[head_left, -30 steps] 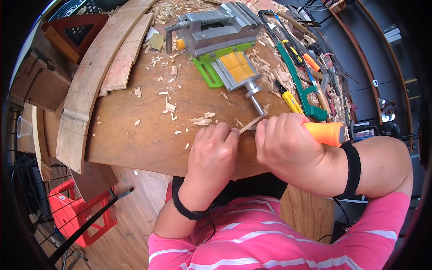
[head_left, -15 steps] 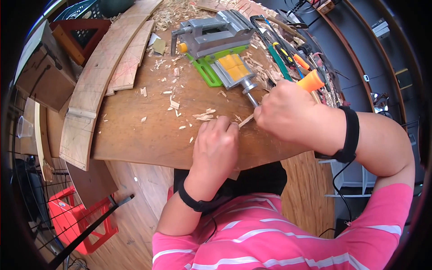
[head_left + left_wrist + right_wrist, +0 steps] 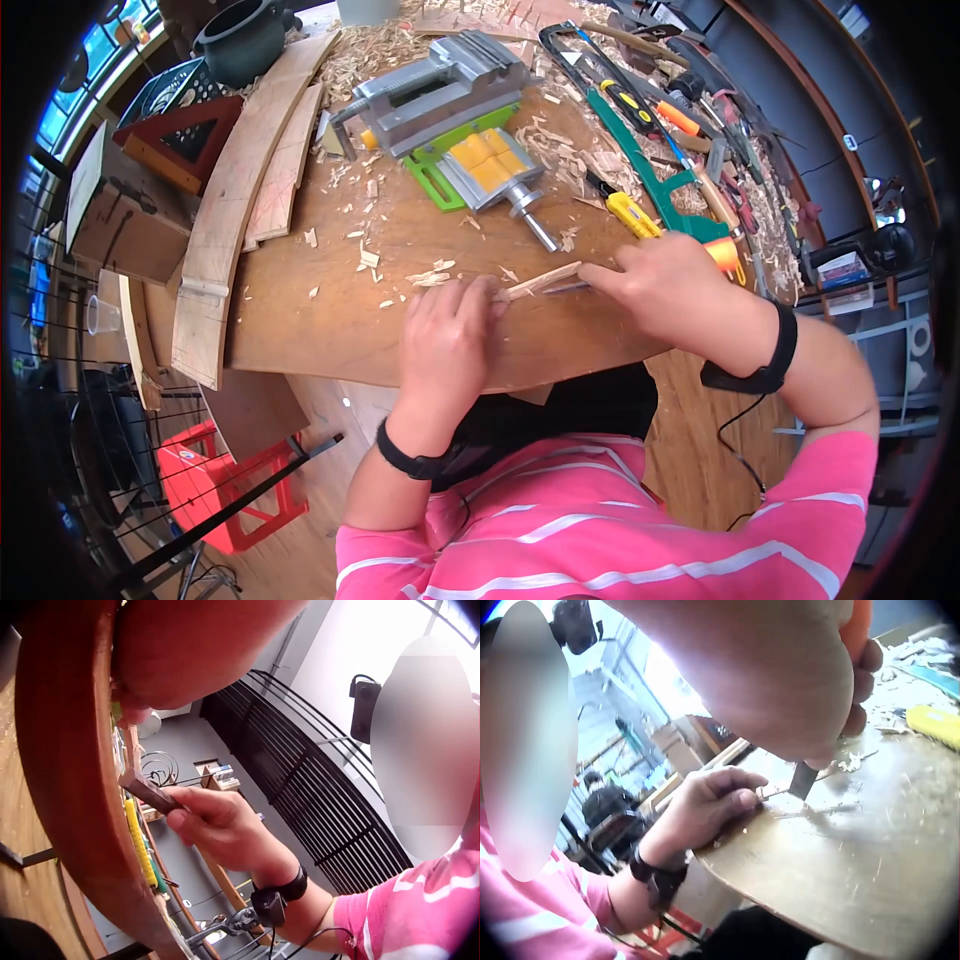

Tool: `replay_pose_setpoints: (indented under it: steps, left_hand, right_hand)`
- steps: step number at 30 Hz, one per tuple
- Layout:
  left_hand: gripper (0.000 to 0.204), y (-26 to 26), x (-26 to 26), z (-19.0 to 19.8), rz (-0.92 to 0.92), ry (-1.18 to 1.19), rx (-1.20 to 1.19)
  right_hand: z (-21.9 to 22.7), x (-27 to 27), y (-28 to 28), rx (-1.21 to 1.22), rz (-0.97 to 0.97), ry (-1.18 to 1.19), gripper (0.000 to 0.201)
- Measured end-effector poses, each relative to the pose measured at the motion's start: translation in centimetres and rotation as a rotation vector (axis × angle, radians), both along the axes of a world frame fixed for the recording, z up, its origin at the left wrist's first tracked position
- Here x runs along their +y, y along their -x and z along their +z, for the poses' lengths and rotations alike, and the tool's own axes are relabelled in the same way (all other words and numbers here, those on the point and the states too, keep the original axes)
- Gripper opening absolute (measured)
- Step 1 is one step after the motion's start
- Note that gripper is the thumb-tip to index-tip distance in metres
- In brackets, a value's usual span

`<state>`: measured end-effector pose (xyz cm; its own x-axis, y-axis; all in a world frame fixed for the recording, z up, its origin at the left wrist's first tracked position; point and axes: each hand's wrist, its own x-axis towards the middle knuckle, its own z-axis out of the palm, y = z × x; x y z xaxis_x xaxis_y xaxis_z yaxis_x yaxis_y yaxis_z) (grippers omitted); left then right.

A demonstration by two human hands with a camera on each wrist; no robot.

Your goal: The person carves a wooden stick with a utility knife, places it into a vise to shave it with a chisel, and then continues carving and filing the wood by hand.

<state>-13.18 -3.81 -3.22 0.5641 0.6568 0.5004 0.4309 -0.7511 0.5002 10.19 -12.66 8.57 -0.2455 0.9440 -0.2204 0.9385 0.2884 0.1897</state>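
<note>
My left hand [image 3: 445,335] rests at the front of the wooden table and pinches one end of a thin wood strip [image 3: 540,281], which slants away to the right. My right hand [image 3: 680,285] grips a chisel by its orange handle [image 3: 722,254]. In the right wrist view the flat chisel blade [image 3: 804,780] lies over the strip, a short way from the left thumb and fingertips. From the left wrist the blade [image 3: 148,792] shows broad and square-ended, and the strip is hidden there.
A grey vise [image 3: 440,85] on a green base stands beyond the hands. To the right lie a yellow cutter [image 3: 632,214], a green-handled saw [image 3: 640,165] and several other tools among shavings. Long curved boards [image 3: 240,210] lie at the left. Wood chips [image 3: 430,275] dot the table.
My right hand rose with the chisel handle tipped up, then moved right and lowered, so more of the strip shows. My left hand still holds the strip. The head view has shifted slightly.
</note>
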Motion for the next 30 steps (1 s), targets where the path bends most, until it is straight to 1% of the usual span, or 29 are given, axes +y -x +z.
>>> replay_pose_setpoints:
  steps: [1, 2, 4, 5, 6, 8, 9, 10, 12, 13, 15, 16, 18, 20, 22, 24, 25, 27, 28, 29, 30]
  left_hand:
    - [0.015, 0.0, 0.1, 0.1, 0.003, -0.006, 0.018]
    - [0.015, 0.0, 0.1, 0.2, -0.006, -0.044, 0.037]
    - [0.016, -0.1, -0.1, 0.6, -0.009, -0.082, 0.072]
    - [0.016, -0.1, -0.2, 1.1, -0.010, -0.108, 0.121]
    - [0.016, -0.2, -0.3, 1.5, -0.012, -0.132, 0.169]
    - [0.017, -0.3, -0.1, 1.2, -0.001, -0.131, 0.184]
    - [0.019, -0.4, -0.1, 1.1, 0.000, -0.130, 0.182]
    - [0.019, -0.6, -0.1, 1.2, 0.007, -0.134, 0.192]
    - [0.021, -0.8, -0.1, 1.3, 0.028, -0.103, 0.139]
    - [0.021, -0.8, -0.2, 1.5, 0.037, -0.107, 0.143]
    - [0.022, -0.7, -0.2, 2.1, 0.023, -0.050, 0.094]
    - [0.022, -0.6, -0.3, 2.4, 0.026, -0.051, 0.095]
    - [0.017, -0.5, -0.4, 2.9, -0.008, 0.005, 0.123]
    - [0.016, -0.4, -0.1, 2.5, -0.016, 0.007, 0.143]
    - [0.015, -0.1, 0.3, 2.7, -0.026, -0.002, 0.158]
    - [0.013, 0.2, 0.8, 3.4, -0.052, 0.165, 0.115]
    - [0.013, 0.3, 0.8, 4.1, -0.057, 0.152, 0.108]
    - [0.011, 0.4, 0.7, 6.0, -0.051, 0.155, 0.134]
    - [0.011, 0.5, 0.6, 6.5, -0.047, 0.140, 0.126]
    - [0.010, 0.7, 0.5, 6.9, -0.021, 0.096, 0.137]
    - [0.009, 0.8, 0.5, 7.3, 0.004, 0.053, 0.148]
  right_hand:
    - [-0.4, -0.9, -0.6, 0.142, -0.185, 0.098, 0.021]
    - [-1.1, -2.0, -1.3, 0.161, -0.179, 0.095, 0.021]
    - [-2.4, -4.5, -2.7, 0.583, -0.282, 0.133, 0.026]
    - [-2.7, -5.4, -2.9, 0.686, -0.295, 0.108, 0.028]
    - [-3.4, -6.1, -2.9, 0.699, -0.283, 0.110, 0.028]
    - [-4.9, -7.2, -3.1, 0.827, -0.370, -0.037, 0.026]
    - [-5.3, -7.5, -3.2, 0.818, -0.349, -0.096, 0.023]
    - [-5.5, -7.7, -3.5, 0.829, -0.340, -0.096, 0.023]
    - [-5.7, -8.0, -4.2, 0.765, -0.345, -0.174, 0.021]
    - [-5.6, -8.2, -4.4, 0.770, -0.335, -0.174, 0.021]
    - [-5.4, -8.5, -4.6, 0.744, -0.405, -0.163, 0.023]
    - [-5.6, -8.6, -4.8, 0.746, -0.402, -0.164, 0.023]
    - [-6.1, -8.9, -4.9, 0.842, -0.477, -0.255, 0.028]
    - [-5.1, -8.5, -5.1, 0.873, -0.498, -0.259, 0.030]
    - [-4.3, -7.5, -5.2, 0.902, -0.516, -0.274, 0.033]
    - [-3.3, -5.8, -5.7, 0.928, -0.523, -0.275, 0.034]
    - [-3.7, -4.6, -6.2, 0.871, -0.483, -0.351, 0.033]
    - [-4.5, -1.5, -7.3, 0.816, -0.475, -0.357, 0.032]
    - [-4.3, -0.6, -7.5, 0.767, -0.474, -0.344, 0.032]
    - [-3.8, -0.3, -7.2, 0.760, -0.441, -0.405, 0.027]
    - [-3.5, 0.7, -7.1, 0.757, -0.426, -0.416, 0.027]
